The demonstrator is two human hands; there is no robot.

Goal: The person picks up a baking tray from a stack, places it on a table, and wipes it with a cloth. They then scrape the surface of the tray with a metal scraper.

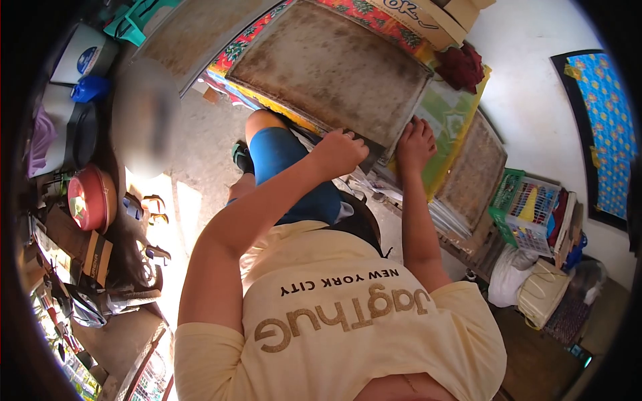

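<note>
A large, brown-stained metal tray (328,67) lies on a table covered with a flowered cloth (364,13). My left hand (338,154) is closed in a fist on the tray's near edge. My right hand (414,144) grips the tray's near corner, with its fingers curled over the rim next to a green mat (455,117). My yellow shirt (334,314) and my knee in blue shorts (281,157) fill the space below the hands.
A second stained tray (194,30) lies at the upper left and a third (475,174) at the right. A green basket (528,207), white sacks (535,287), a red cloth (461,67), a cardboard box (418,17) and a red basin (90,197) stand around. A blurred person (144,113) is at the left.
</note>
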